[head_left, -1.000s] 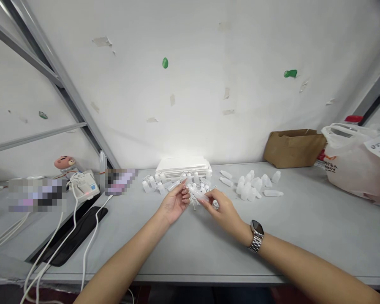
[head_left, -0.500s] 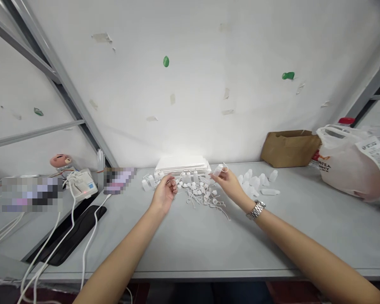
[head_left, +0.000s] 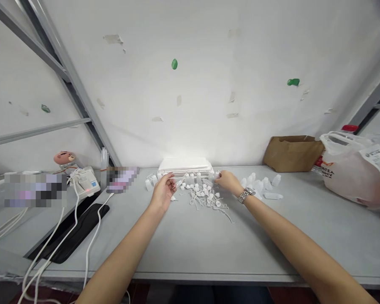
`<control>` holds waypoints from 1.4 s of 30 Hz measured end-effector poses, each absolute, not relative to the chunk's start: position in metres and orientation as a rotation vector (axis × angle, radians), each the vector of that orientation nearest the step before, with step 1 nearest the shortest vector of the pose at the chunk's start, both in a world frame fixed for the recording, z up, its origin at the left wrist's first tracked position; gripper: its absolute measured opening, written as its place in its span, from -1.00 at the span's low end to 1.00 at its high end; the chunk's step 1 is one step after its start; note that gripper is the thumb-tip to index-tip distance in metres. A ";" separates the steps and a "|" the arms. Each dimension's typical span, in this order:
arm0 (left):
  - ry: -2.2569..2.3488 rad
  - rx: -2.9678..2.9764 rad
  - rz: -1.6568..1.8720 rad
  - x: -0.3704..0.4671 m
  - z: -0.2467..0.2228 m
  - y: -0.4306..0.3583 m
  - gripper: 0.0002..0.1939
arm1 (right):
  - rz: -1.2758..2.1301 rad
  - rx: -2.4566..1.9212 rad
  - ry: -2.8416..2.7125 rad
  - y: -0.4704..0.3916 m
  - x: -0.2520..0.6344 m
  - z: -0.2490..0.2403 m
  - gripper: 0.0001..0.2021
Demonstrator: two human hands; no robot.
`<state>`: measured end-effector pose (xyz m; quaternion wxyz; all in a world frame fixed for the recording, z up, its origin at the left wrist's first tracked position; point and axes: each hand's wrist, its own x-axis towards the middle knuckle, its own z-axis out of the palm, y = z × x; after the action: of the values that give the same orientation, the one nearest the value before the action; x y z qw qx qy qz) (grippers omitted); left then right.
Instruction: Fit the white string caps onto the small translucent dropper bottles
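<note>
My right hand (head_left: 227,182), with a metal watch on its wrist, has its fingers closed on a small translucent bottle (head_left: 217,174) at the right end of a row of capped bottles (head_left: 191,178). My left hand (head_left: 164,189) is raised at the row's left part, its fingers curled; whether they hold anything is too small to tell. Between the hands lies a pile of white caps with thin strings (head_left: 205,194). Several uncapped bottles (head_left: 256,184) lie loosely to the right of my right hand.
A white stack (head_left: 185,164) stands against the wall behind the bottles. At the right are a brown cardboard box (head_left: 293,156) and a plastic bag (head_left: 354,177). White cables, a power strip (head_left: 86,182) and a black pouch (head_left: 79,232) are at the left.
My right hand has lowered its bottle from a tilted, raised position to the row's right end. A small white cap now shows beside my left hand. The view has shifted slightly.
</note>
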<state>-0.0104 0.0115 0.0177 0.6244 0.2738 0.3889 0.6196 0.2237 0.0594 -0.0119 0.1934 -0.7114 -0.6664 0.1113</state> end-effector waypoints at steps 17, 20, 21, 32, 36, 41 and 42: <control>1.212 1.650 1.318 0.007 -0.008 0.000 -0.89 | -0.206 -2.015 -2.178 0.032 0.240 -0.005 -0.79; 1.271 1.916 1.176 0.010 -0.018 -0.002 -0.92 | -0.304 -1.909 -2.229 0.028 0.229 -0.004 -0.75; 1.285 1.958 1.139 0.010 -0.020 -0.002 -0.93 | -0.327 -1.848 -2.258 0.028 0.226 -0.003 -0.73; 1.187 2.144 1.031 0.006 -0.029 0.003 -0.96 | -0.428 -1.537 -2.444 0.027 0.208 -0.014 -0.79; 1.247 2.191 1.022 0.006 -0.028 0.002 -0.94 | -0.411 -1.529 -2.438 0.025 0.208 -0.015 -0.74; 1.398 2.328 0.881 0.007 -0.020 -0.002 -0.84 | -0.372 -1.477 -2.439 0.027 0.200 -0.020 -0.75; 1.422 2.371 0.833 0.008 -0.019 -0.003 -0.79 | -0.377 -1.475 -2.438 0.028 0.199 -0.020 -0.77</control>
<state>0.0078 -0.0027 -0.0193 0.1267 0.8144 0.4886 0.2863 0.1992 0.0277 -0.0205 0.1333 -0.5087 -0.8406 -0.1300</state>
